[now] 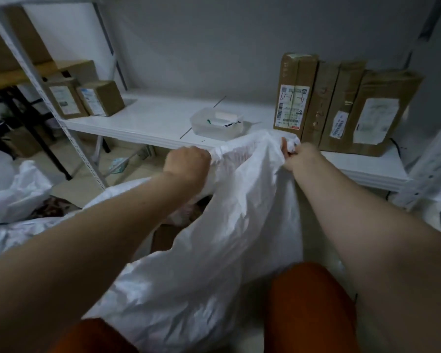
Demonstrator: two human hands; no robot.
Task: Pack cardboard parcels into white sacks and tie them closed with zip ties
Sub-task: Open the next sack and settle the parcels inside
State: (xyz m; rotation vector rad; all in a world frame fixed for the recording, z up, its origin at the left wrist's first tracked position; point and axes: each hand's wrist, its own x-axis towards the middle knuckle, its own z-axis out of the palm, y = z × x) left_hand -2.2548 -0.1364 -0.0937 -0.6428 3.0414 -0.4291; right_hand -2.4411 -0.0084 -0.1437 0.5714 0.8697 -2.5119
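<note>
A white sack (214, 250) stands between my knees, its mouth held up in front of the shelf. My left hand (186, 164) grips the left side of the sack's rim. My right hand (301, 156) pinches the right side of the rim. Through the open mouth a brown cardboard parcel (166, 236) shows inside the sack. Three tall cardboard parcels (341, 105) stand upright on the white shelf (150, 118) at the right. Two smaller parcels (84, 99) sit on the shelf's left end.
A clear plastic tub (217, 122) with small items sits mid-shelf, just beyond the sack. Other white sacks (13, 189) lie on the floor at the left. A metal rack upright (61, 123) slants down on the left, another rack post (428, 161) at the right.
</note>
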